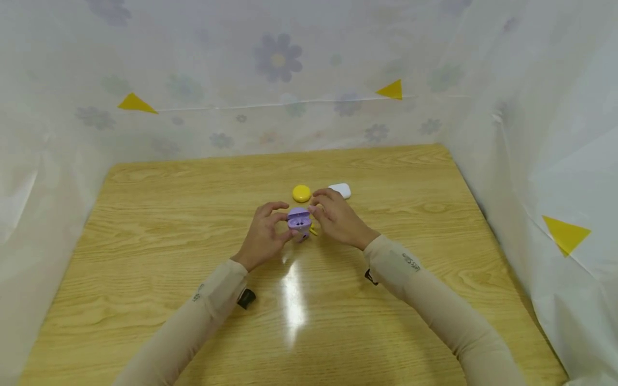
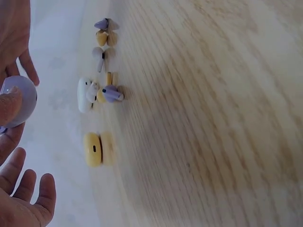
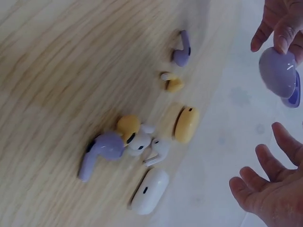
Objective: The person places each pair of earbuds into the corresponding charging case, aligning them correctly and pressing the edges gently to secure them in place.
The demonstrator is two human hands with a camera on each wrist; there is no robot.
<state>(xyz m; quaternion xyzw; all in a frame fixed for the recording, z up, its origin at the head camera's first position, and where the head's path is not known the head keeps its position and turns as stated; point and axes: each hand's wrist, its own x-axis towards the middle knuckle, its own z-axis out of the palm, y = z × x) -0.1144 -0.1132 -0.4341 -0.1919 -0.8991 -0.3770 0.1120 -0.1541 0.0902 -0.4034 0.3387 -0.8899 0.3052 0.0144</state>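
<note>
Fingers of our left hand [image 1: 263,231] pinch the purple case [image 1: 300,227]; our right hand [image 1: 340,221], empty and loosely spread, hangs just right of its raised lid [image 1: 298,212].

Head view: one purple case [image 1: 299,213], one yellow case [image 1: 301,193] at 12 o'clock from it, one white case [image 1: 343,190] at 2 o'clock — three cases altogether. Three yellow triangles [image 1: 137,103] at purple case's 10, 1 and 3 o'clock. One table [image 1: 193,203]. Right wrist view: two purple earbuds [image 3: 110,145], two yellow earbuds [image 3: 128,125], two white earbuds [image 3: 161,149] — six.
</note>
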